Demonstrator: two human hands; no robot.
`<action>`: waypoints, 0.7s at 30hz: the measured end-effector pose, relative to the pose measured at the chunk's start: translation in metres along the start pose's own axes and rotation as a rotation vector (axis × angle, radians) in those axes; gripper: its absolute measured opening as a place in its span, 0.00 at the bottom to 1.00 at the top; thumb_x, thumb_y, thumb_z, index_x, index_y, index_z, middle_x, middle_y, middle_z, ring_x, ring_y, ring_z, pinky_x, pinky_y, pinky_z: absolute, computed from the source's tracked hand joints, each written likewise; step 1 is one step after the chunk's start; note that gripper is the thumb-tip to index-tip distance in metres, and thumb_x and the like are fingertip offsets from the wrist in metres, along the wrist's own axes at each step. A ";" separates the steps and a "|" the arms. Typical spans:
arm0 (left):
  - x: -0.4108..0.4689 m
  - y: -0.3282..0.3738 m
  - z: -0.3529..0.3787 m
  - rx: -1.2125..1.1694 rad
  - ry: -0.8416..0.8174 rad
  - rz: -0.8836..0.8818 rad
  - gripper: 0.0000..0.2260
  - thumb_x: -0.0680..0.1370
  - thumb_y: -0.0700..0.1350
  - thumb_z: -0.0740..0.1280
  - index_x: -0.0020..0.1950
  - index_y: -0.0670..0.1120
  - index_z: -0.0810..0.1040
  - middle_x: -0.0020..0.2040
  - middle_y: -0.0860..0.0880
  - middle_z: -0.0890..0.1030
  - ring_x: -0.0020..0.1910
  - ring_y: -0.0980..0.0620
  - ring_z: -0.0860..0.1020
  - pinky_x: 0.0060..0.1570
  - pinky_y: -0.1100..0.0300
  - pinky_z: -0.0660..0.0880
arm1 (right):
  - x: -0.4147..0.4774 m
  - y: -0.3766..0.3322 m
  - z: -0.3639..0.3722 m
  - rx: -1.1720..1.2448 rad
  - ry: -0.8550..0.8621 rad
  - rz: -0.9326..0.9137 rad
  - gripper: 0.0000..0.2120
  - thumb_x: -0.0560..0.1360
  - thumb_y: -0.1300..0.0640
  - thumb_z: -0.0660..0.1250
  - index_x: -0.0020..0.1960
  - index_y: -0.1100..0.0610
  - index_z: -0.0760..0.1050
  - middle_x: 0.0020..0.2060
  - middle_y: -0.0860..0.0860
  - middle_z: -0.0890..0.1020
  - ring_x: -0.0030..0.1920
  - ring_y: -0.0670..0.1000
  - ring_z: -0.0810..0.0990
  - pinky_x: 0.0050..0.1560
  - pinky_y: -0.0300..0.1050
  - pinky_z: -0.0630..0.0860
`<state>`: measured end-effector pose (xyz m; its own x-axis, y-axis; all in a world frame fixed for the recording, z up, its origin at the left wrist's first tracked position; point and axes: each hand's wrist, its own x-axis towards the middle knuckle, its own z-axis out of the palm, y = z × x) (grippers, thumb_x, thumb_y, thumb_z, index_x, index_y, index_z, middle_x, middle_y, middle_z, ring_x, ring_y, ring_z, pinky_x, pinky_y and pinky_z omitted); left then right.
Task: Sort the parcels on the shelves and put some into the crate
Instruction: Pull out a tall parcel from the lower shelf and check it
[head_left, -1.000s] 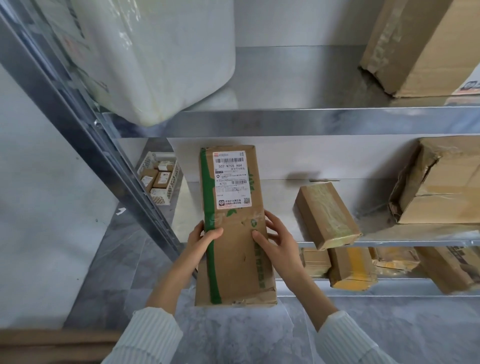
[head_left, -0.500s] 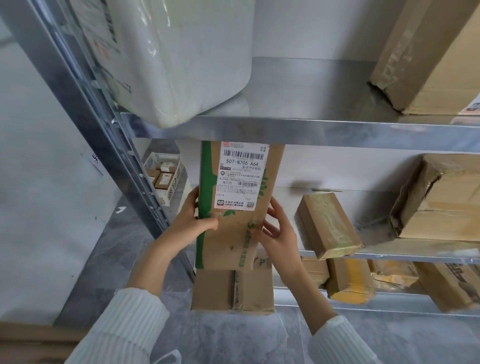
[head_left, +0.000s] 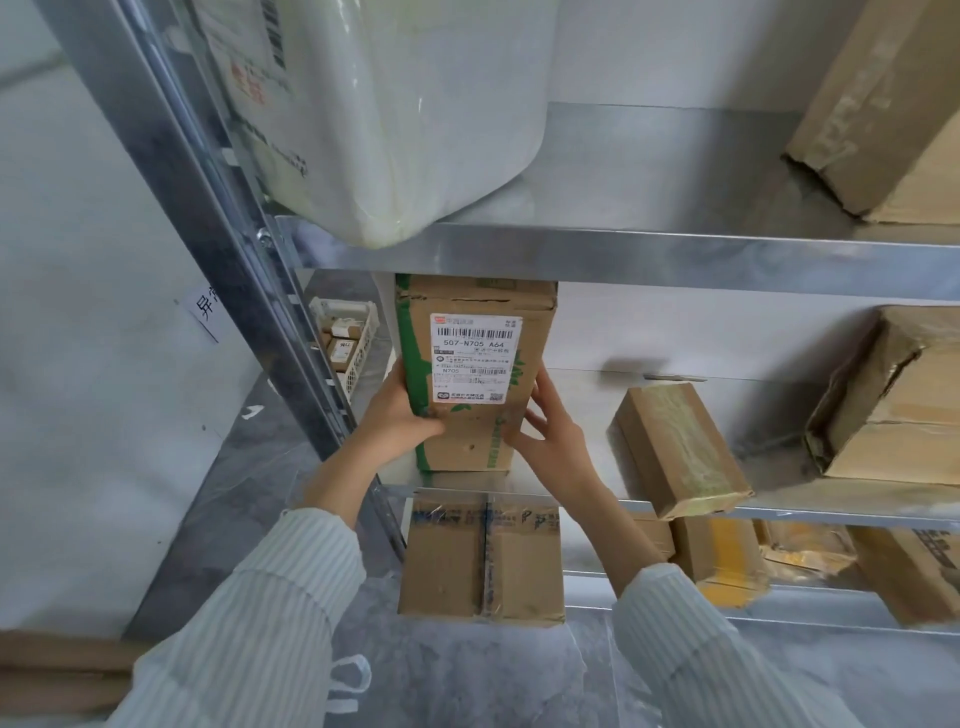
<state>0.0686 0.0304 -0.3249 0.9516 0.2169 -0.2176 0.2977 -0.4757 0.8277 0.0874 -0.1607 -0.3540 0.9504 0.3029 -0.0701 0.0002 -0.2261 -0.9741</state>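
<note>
The left hand (head_left: 400, 423) grips the left side of the tall cardboard box (head_left: 467, 441). Its thumb is curled over the front, and its other fingers are tucked behind the box, where they cannot be seen. The right hand (head_left: 550, 441) lies flat on the box's right side, with its fingers straight and spread a little. The box stands upright at the left end of the middle shelf (head_left: 841, 517). Its top comes nearly up to the top shelf (head_left: 675, 260), but I cannot tell if they touch. The box is brown, with a green strip down its left edge and green print low on the front. Up high it has a white label (head_left: 475, 358) that reads 507-N705 A64; the print under that is too tiny to read. At 9 o'clock from the box, behind the metal post (head_left: 218, 234), is the white crate (head_left: 363, 338) with little boxes in it. The post hides part of it. At 3 o'clock a small taped box (head_left: 680, 447) lies tilted on the same shelf, apart from the tall box. Farther that way, a big dented box (head_left: 893, 405) is cut off by the picture's edge. At 6 o'clock, under the shelf, sits a box with clear tape (head_left: 480, 561). At 12 o'clock a big white wrapped parcel (head_left: 415, 114) sits on the top shelf, with its top cut off.
</note>
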 end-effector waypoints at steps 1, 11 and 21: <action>0.002 -0.001 0.000 -0.014 0.006 -0.011 0.35 0.69 0.32 0.71 0.73 0.49 0.62 0.48 0.61 0.77 0.48 0.61 0.77 0.38 0.71 0.68 | 0.001 0.001 0.002 -0.008 -0.001 0.005 0.39 0.77 0.64 0.64 0.78 0.40 0.49 0.66 0.32 0.69 0.70 0.47 0.70 0.48 0.27 0.75; -0.005 -0.009 0.007 -0.214 0.129 -0.065 0.34 0.71 0.29 0.68 0.72 0.50 0.62 0.48 0.58 0.75 0.48 0.58 0.75 0.35 0.72 0.66 | -0.006 0.002 0.005 0.042 0.050 0.054 0.36 0.77 0.61 0.67 0.77 0.42 0.54 0.65 0.35 0.67 0.68 0.49 0.72 0.41 0.29 0.78; -0.016 -0.025 0.027 -0.393 0.218 -0.093 0.39 0.72 0.38 0.72 0.77 0.50 0.54 0.69 0.52 0.69 0.67 0.52 0.68 0.66 0.51 0.67 | -0.018 -0.007 0.013 0.053 0.132 0.059 0.32 0.76 0.62 0.67 0.76 0.47 0.59 0.71 0.45 0.70 0.66 0.49 0.74 0.46 0.31 0.75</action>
<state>0.0478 0.0162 -0.3561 0.8715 0.4378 -0.2208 0.2894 -0.0957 0.9524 0.0661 -0.1526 -0.3491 0.9809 0.1654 -0.1021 -0.0699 -0.1900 -0.9793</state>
